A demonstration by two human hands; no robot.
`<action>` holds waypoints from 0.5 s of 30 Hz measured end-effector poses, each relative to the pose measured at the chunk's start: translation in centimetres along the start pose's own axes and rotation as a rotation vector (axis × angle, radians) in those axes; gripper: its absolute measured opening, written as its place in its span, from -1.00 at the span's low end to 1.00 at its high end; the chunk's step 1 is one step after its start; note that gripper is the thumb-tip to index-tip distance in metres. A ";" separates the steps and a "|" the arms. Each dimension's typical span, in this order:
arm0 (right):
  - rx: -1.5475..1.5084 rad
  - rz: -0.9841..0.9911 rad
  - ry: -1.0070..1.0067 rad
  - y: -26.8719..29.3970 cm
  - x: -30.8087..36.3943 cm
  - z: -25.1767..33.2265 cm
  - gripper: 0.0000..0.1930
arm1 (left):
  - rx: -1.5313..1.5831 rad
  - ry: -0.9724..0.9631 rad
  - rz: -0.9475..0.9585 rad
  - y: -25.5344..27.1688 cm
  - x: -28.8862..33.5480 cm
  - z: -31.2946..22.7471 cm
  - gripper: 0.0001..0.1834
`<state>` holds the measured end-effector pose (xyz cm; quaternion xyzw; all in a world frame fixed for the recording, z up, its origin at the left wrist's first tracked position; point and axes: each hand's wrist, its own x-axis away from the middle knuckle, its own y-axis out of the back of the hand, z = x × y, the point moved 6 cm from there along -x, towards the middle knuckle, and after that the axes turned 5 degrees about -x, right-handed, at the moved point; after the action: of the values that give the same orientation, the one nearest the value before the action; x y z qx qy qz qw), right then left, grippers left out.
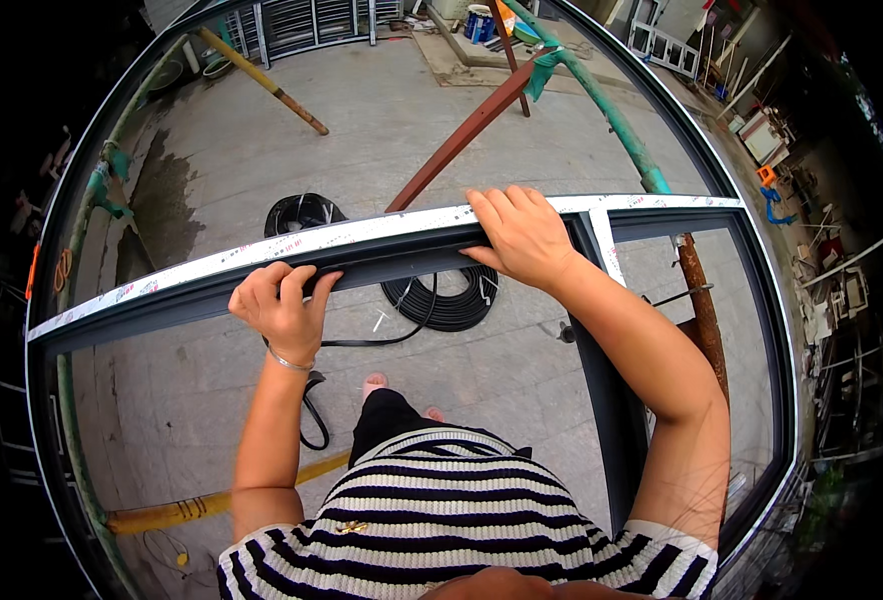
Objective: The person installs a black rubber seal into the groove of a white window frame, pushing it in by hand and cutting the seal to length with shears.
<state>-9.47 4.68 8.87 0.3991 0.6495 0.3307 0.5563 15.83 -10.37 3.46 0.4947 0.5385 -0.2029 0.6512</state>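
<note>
A large dark window frame point(670, 203) lies level in front of me, its crossbar point(362, 229) covered on top with white printed film. My left hand point(284, 305) is closed at the near side of the crossbar, thumb and fingertips pinched on a black rubber strip. My right hand point(524, 238) grips the crossbar further right, fingers over the white film and thumb against the dark near side. A loose length of the black rubber strip point(374, 343) runs from below my left hand toward a coil point(442, 308) on the floor. What lies under my left palm is hidden.
Green pipes point(612, 115) and a reddish-brown steel bar point(462, 135) stand under and beyond the frame. Another black coil point(302, 213) lies past the crossbar. A yellow pole point(202, 508) crosses at lower left. Clutter lines the right side; paint buckets point(480, 24) stand at the back.
</note>
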 end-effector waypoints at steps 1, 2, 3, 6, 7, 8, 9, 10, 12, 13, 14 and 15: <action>-0.009 0.013 -0.016 0.0 0.0 0.1 -0.34 | -0.020 -0.005 -0.044 0.4 -0.9 -0.6 -0.38; -0.020 0.026 -0.034 0.0 0.1 0.0 -0.35 | -0.039 -0.012 -0.087 0.9 -1.7 -1.1 -0.31; -0.032 0.039 -0.045 0.0 0.1 -0.1 -0.37 | -0.031 -0.037 -0.037 1.0 -2.4 -1.3 -0.13; -0.058 0.066 -0.073 -0.2 -0.2 -0.2 -0.40 | 0.036 -0.041 0.183 -0.7 -4.1 -1.5 -0.10; -0.064 0.065 -0.079 -0.2 -0.3 -0.2 -0.41 | 0.049 -0.077 0.190 -0.9 -4.5 -1.9 -0.10; -0.069 0.064 -0.084 -0.2 -0.3 -0.2 -0.41 | 0.057 -0.071 0.207 -1.2 -4.4 -2.1 -0.11; -0.068 0.059 -0.085 -0.1 -0.3 -0.1 -0.42 | 0.065 -0.065 0.223 -1.7 -4.2 -2.3 -0.12; -0.067 0.052 -0.088 -0.1 -0.2 0.0 -0.42 | 0.074 -0.062 0.240 -1.9 -4.1 -2.5 -0.13; -0.061 0.044 -0.091 0.0 -0.2 0.0 -0.42 | 0.089 -0.049 0.237 -1.8 -4.3 -2.7 -0.17; -0.057 0.043 -0.095 0.1 -0.1 0.1 -0.42 | 0.096 -0.041 0.240 -1.7 -4.4 -2.9 -0.17; -0.053 0.043 -0.099 0.2 0.0 0.1 -0.42 | 0.103 -0.034 0.243 -1.7 -4.4 -3.0 -0.18; -0.052 0.043 -0.095 0.0 0.1 0.2 -0.42 | 0.096 -0.032 0.249 -1.7 -4.3 -3.0 -0.19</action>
<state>-9.28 4.76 8.85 0.4137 0.6047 0.3399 0.5896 11.55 -9.70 6.84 0.5851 0.4522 -0.1537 0.6554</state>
